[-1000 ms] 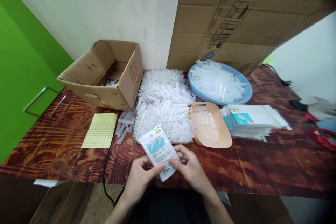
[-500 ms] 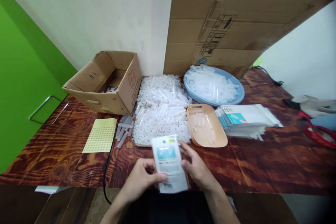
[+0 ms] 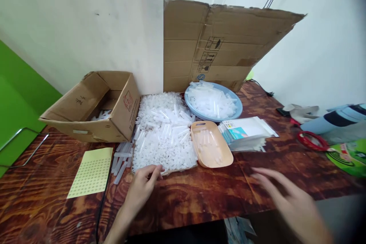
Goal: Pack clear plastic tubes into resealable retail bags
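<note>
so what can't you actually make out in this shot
- Right hand, head view: smeared by motion blur, so whether its grip is open or shut cannot be told.
- Cardboard box: its near wall hides most of what lies inside.
- Packets: print too small to read.
- Yellow sheet: markings too small to read.
- Green item: cut off by the right edge.

Heap of small clear plastic tubes (image 3: 164, 131), translucent white, lying jumbled at centre frame on the counter (image 3: 200, 194), left hand (image 3: 141, 187) fingertips touching its lower-left edge
</note>
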`<state>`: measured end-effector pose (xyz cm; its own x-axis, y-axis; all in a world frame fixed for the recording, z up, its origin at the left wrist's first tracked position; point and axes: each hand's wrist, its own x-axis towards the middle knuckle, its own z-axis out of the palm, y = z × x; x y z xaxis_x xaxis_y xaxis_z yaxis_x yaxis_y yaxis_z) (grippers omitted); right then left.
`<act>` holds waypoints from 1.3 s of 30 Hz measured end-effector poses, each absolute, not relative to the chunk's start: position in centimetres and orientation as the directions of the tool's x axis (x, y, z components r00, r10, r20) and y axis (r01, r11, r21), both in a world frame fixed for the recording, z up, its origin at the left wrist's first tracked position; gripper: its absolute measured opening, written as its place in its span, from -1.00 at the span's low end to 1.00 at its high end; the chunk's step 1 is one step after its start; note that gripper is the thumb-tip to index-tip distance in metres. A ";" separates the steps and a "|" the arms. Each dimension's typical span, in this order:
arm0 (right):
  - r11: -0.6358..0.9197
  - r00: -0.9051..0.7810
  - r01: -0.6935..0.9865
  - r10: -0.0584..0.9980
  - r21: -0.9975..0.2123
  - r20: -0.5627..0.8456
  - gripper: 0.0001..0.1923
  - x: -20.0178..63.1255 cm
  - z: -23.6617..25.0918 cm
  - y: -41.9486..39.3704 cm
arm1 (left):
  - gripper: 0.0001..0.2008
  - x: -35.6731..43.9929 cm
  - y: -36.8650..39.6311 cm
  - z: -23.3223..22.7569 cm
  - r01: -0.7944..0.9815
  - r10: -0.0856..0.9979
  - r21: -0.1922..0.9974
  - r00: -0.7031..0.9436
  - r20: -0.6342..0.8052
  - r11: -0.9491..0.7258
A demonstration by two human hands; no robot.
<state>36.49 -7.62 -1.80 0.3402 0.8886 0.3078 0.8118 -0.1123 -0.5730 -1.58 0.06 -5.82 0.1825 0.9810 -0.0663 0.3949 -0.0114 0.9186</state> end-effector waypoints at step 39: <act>0.744 -0.481 0.527 0.659 -0.410 0.578 -0.46 22.1 -8.2 0.6 | -0.48 2.2 5.1 -7.6 -0.355 0.939 0.870 0.097 -0.329 0.342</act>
